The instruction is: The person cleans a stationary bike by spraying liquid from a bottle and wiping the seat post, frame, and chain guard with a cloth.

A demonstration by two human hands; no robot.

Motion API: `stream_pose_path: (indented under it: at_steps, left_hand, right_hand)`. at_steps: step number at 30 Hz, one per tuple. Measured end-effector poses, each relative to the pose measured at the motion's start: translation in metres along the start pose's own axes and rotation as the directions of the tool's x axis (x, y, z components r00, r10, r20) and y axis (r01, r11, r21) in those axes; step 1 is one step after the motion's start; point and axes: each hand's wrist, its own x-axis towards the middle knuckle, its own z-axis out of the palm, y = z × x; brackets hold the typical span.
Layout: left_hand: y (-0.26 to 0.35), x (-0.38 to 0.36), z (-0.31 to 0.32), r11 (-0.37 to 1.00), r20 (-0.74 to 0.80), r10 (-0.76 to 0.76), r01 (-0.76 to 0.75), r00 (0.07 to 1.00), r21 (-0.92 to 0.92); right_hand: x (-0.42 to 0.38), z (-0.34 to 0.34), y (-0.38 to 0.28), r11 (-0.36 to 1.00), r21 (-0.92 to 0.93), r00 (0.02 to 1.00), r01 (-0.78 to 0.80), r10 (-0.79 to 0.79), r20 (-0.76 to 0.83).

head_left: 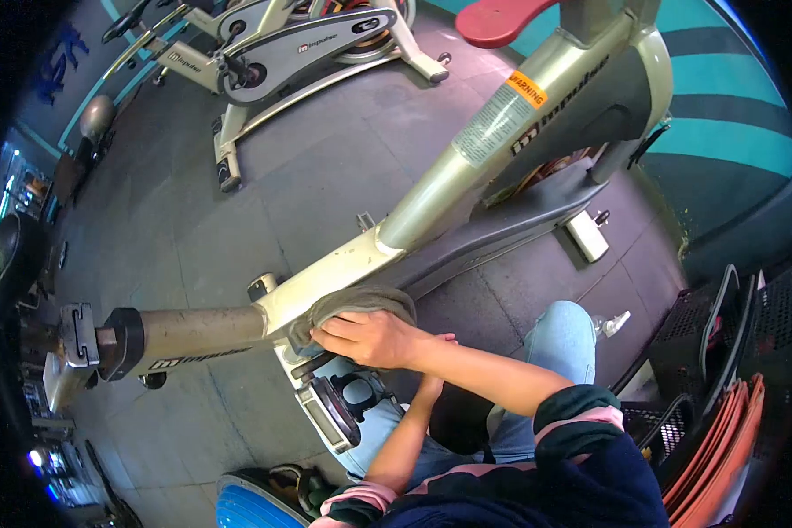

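Note:
My right hand (370, 339) is closed on a grey-green cloth (365, 302), pressing it against the cream frame of an exercise bike (326, 275) near the joint below the seat post. My left hand (434, 380) is mostly hidden behind my right forearm. Only its wrist side and a bit of fingertip show, so its grip cannot be made out. Just below the cloth is the bike's pedal (333, 412), close to my bent leg. A spray bottle with a white nozzle (617, 324) stands on the floor beyond my other knee.
A second exercise bike (317, 44) stands across the grey tiled floor (317, 167). Black perforated baskets (691, 326) and orange folded items (717, 449) are at my right. A blue dome (251, 503) lies at bottom left, and a red bike seat (497, 22) juts in above.

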Motion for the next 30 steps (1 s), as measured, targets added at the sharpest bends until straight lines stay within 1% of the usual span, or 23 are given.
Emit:
stream_pose_path:
  at_steps: [1, 2, 3, 4, 5, 6, 7, 8, 9, 10, 11, 12, 13, 16, 18, 19, 20, 22, 24, 27, 28, 30]
  left_hand:
    - [0.005, -0.004, 0.002, 0.988, -0.017, 0.107, -0.108, 0.994, -0.106]
    - [0.009, -0.004, 0.005, 0.989, -0.011, 0.106, -0.107, 0.994, -0.102]
    - [0.026, -0.008, 0.014, 0.999, -0.109, -0.040, 0.040, 0.993, -0.004]
    - [0.041, -0.011, 0.022, 0.978, -0.221, -0.174, 0.195, 0.960, 0.078]
    - [0.049, -0.011, 0.024, 0.927, -0.340, -0.285, 0.348, 0.896, 0.142]
    - [0.031, 0.000, 0.009, 0.936, -0.250, -0.238, 0.291, 0.938, 0.200]
    - [0.031, -0.002, 0.009, 0.950, -0.233, -0.208, 0.253, 0.950, 0.181]
    - [0.034, -0.002, 0.011, 0.964, -0.217, -0.169, 0.207, 0.961, 0.169]
    - [0.039, -0.005, 0.015, 0.965, -0.220, -0.139, 0.182, 0.966, 0.191]
    - [0.032, -0.004, 0.012, 0.970, -0.191, -0.148, 0.180, 0.970, 0.161]
    - [0.031, -0.004, 0.013, 0.971, -0.189, -0.145, 0.176, 0.971, 0.159]
    - [0.033, -0.006, 0.012, 0.973, -0.185, -0.145, 0.174, 0.972, 0.153]
    - [0.036, -0.007, 0.009, 0.973, -0.195, -0.137, 0.168, 0.971, 0.156]
    - [0.034, -0.007, 0.015, 0.973, -0.190, -0.175, 0.199, 0.966, 0.114]
    - [0.029, -0.003, 0.007, 0.983, -0.184, -0.140, 0.159, 0.973, 0.095]
    - [0.030, -0.004, 0.009, 0.988, -0.177, -0.104, 0.123, 0.979, 0.097]
    - [0.031, -0.004, 0.010, 0.977, -0.201, -0.108, 0.141, 0.974, 0.158]
    - [0.043, -0.008, 0.017, 0.976, -0.194, -0.116, 0.148, 0.974, 0.160]
    - [0.041, -0.009, 0.018, 0.972, -0.167, -0.138, 0.165, 0.976, 0.164]
    - [0.039, -0.005, 0.018, 0.971, -0.150, -0.149, 0.174, 0.977, 0.167]
    - [0.036, -0.003, 0.016, 0.970, -0.150, -0.151, 0.175, 0.977, 0.167]
    - [0.035, -0.003, 0.015, 0.969, -0.132, -0.151, 0.173, 0.980, 0.176]
  right_hand:
    - [0.001, -0.001, 0.005, 0.997, -0.001, 0.997, 0.071, -0.071, 0.017]
    - [-0.002, -0.006, 0.010, 0.998, -0.007, 0.998, 0.069, -0.069, 0.014]
    - [-0.008, -0.016, 0.015, 0.997, -0.063, 0.998, 0.051, -0.048, 0.044]
    - [-0.016, -0.026, 0.020, 0.993, -0.116, 0.997, 0.035, -0.026, 0.073]
    - [-0.023, -0.037, 0.029, 0.992, -0.121, 0.997, -0.028, 0.036, 0.062]
    - [-0.034, -0.042, 0.042, 0.987, -0.154, 0.998, -0.053, 0.047, -0.041]
    - [-0.043, -0.056, 0.051, 0.979, -0.182, 0.995, -0.091, 0.081, -0.063]
    - [-0.055, -0.064, 0.064, 0.973, -0.196, 0.988, -0.123, 0.101, -0.121]
    - [-0.067, -0.078, 0.072, 0.941, -0.305, 0.986, -0.148, 0.117, -0.117]
    - [-0.074, -0.090, 0.084, 0.950, -0.272, 0.982, -0.154, 0.118, -0.144]
    - [-0.085, -0.100, 0.089, 0.895, -0.377, 0.969, -0.238, 0.191, -0.157]
    - [-0.093, -0.111, 0.097, 0.878, -0.364, 0.949, -0.312, 0.270, -0.164]
    - [-0.095, -0.122, 0.103, 0.867, -0.401, 0.953, -0.295, 0.238, -0.185]
    - [-0.094, -0.139, 0.107, 0.855, -0.392, 0.939, -0.339, 0.282, -0.196]
    - [-0.091, -0.135, 0.101, 0.838, -0.397, 0.925, -0.374, 0.305, -0.228]
    - [-0.091, -0.131, 0.098, 0.830, -0.387, 0.912, -0.402, 0.326, -0.248]
    - [-0.090, -0.127, 0.096, 0.825, -0.390, 0.908, -0.408, 0.321, -0.271]
    - [-0.089, -0.117, 0.091, 0.824, -0.385, 0.902, -0.414, 0.317, -0.292]
    - [-0.083, -0.102, 0.081, 0.839, -0.365, 0.903, -0.404, 0.300, -0.309]
    - [-0.070, -0.078, 0.061, 0.867, -0.311, 0.913, -0.388, 0.315, -0.260]
    - [-0.065, -0.073, 0.056, 0.897, -0.284, 0.931, -0.338, 0.275, -0.241]
    - [-0.063, -0.072, 0.054, 0.910, -0.233, 0.932, -0.343, 0.299, -0.204]
